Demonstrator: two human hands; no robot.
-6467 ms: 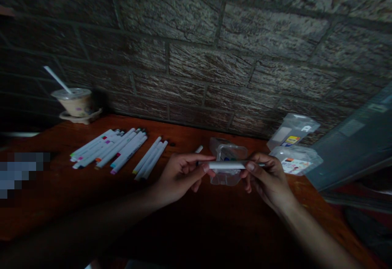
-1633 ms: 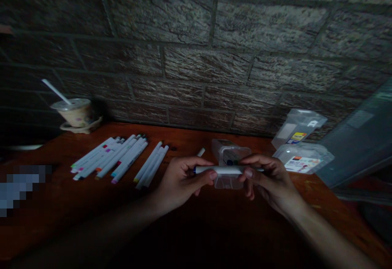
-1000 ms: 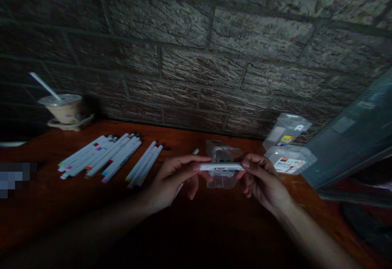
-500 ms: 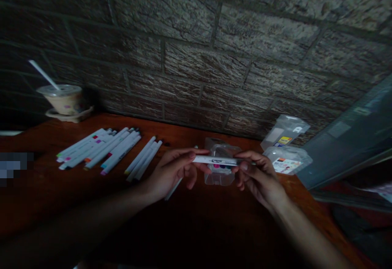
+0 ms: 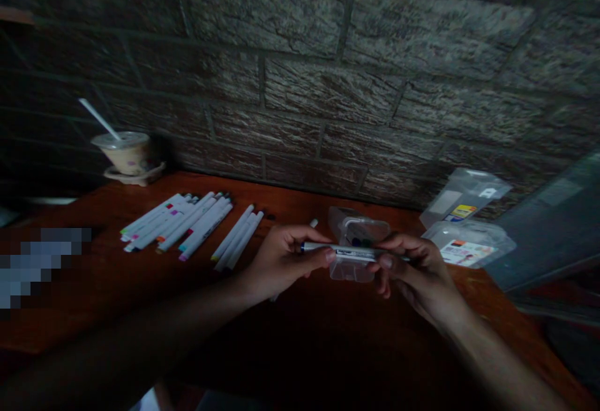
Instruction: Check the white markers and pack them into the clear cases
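A white marker [image 5: 356, 253] with a dark blue end and small dark print lies level between my two hands. My left hand [image 5: 288, 260] pinches it near the blue end with thumb and fingers. On the other end, the thumb and fingers of my right hand [image 5: 415, 267] are closed, covering its tip. Just behind and below the marker stands a clear plastic case [image 5: 351, 272], partly hidden, with a few dark-ended markers inside. Another white marker [image 5: 314, 223] lies on the table, mostly covered by my left hand.
Several white markers [image 5: 178, 223] with coloured ends lie in a pile at left, beside a smaller group of markers [image 5: 239, 236]. A drink cup [image 5: 126, 152] with a straw stands at the back left. Clear plastic lids [image 5: 469, 245] with labels sit at right on the wooden table [image 5: 300, 342].
The marker stays between both hands and has been turned, so its print and blue end now show. The whole view has shifted slightly with the head.
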